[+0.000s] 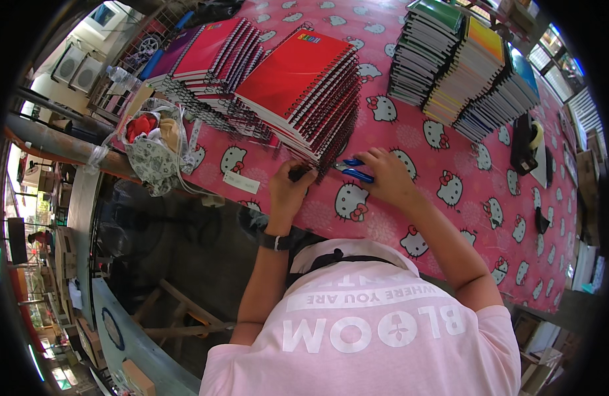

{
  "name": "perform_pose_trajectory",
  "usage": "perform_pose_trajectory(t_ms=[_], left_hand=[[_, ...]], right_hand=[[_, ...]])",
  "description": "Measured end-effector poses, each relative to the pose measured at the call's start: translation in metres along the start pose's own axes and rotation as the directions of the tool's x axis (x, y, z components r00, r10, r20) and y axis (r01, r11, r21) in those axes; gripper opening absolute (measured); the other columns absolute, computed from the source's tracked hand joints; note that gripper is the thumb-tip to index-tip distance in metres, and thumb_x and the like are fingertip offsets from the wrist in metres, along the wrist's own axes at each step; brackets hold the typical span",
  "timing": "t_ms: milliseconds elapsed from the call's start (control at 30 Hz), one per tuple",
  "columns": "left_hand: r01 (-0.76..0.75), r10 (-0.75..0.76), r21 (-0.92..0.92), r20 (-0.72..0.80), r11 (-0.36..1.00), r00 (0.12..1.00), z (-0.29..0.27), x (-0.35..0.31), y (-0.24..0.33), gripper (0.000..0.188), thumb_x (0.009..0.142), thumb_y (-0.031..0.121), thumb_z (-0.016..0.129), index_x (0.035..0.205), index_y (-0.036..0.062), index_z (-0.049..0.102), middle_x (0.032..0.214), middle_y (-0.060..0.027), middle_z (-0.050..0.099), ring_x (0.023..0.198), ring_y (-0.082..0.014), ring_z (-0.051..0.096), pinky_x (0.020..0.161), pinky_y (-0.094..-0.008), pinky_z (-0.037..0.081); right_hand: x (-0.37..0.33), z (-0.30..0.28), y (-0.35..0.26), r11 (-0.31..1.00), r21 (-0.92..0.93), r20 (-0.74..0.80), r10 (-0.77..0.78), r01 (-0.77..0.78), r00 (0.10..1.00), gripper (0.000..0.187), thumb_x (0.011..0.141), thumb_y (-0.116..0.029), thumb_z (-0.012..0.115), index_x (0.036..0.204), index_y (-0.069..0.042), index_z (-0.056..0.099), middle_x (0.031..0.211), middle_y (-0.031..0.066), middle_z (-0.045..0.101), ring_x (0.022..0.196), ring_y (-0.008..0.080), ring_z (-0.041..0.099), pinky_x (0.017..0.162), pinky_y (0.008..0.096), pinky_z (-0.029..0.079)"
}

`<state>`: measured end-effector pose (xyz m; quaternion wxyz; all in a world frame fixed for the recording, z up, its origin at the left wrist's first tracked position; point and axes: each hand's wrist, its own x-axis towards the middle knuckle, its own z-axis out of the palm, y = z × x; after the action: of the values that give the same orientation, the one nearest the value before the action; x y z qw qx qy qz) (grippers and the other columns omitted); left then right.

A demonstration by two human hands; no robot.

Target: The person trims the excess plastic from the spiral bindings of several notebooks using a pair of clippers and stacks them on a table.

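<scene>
Two hands work at the near end of a slanted stack of red notebooks (303, 86), which serves here as the landmark. The left hand (290, 188) sits at the lower left corner of that stack, fingers curled shut around a small dark thing at the wire spines; what that thing is cannot be told. A dark watch (275, 241) rings the wrist below it. The right hand (385, 177) lies just right of the stack's lower corner, closed over the blue-handled pliers (352, 169), whose handles stick out leftward from under the fingers, toward the stack's bottom edge. The pliers lie between the two hands, touching the right one and close to the left.

Left of the red stack lies a second fanned stack with pink and purple covers (205, 56). Farther left, at the table's edge, sits a patterned cloth bag (153, 148) with red and cream things inside. Right of the red stack, well apart, stand tall piles of notebooks with green, orange and blue covers (466, 66). Beyond those, a black tape dispenser (525, 142) rests. All of it sits on a pink tablecloth (443, 218) printed with white cartoon cats.
</scene>
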<state>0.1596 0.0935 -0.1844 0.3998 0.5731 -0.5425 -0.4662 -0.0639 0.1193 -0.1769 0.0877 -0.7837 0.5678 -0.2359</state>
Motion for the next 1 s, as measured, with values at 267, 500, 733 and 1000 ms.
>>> perform_pose_trajectory(t_ms=[267,500,733,1000], left_hand=[[-0.128,0.128,0.015,0.052,0.992,0.990,0.011,0.004,-0.007,0.021,0.076,0.012,0.070,0.088,-0.0040,0.063,0.070,-0.0028,0.063,0.062,-0.0071,0.054,0.057,-0.0220,0.043],[-0.116,0.116,0.021,0.021,0.993,0.993,0.006,0.007,-0.021,0.023,0.076,0.013,0.071,0.090,-0.0035,0.062,0.073,-0.0034,0.064,0.063,-0.0071,0.055,0.058,-0.0218,0.043],[-0.148,0.146,0.133,0.026,0.980,0.989,0.015,0.004,-0.008,0.028,0.071,0.017,0.074,0.087,-0.0032,0.062,0.076,-0.0122,0.067,0.068,-0.0162,0.063,0.064,-0.0286,0.049],[-0.166,0.167,0.174,0.010,0.971,0.986,0.014,0.002,-0.010,0.026,0.072,0.016,0.074,0.086,-0.0019,0.062,0.074,-0.0124,0.067,0.067,-0.0166,0.063,0.062,-0.0297,0.049]], right_hand=[[0.005,0.014,-0.002,1.000,0.018,0.022,-0.001,0.000,1.000,0.040,0.062,-0.013,0.072,0.099,-0.009,0.059,0.087,0.0088,0.058,0.086,0.0280,0.058,0.073,0.0386,0.047],[-0.005,0.011,0.007,0.994,0.065,0.036,0.083,-0.086,0.996,0.040,0.064,-0.014,0.071,0.103,-0.009,0.061,0.086,0.0099,0.059,0.083,0.0285,0.059,0.070,0.0380,0.047],[-0.001,0.017,0.006,0.999,-0.046,-0.015,-0.010,0.010,1.000,0.049,0.061,-0.016,0.073,0.107,-0.009,0.058,0.094,0.0085,0.057,0.097,0.0269,0.055,0.080,0.0392,0.042],[-0.006,0.014,0.006,0.998,-0.064,-0.051,-0.007,0.004,0.999,0.049,0.061,-0.018,0.073,0.107,-0.010,0.057,0.093,0.0081,0.057,0.095,0.0266,0.055,0.080,0.0394,0.042]])
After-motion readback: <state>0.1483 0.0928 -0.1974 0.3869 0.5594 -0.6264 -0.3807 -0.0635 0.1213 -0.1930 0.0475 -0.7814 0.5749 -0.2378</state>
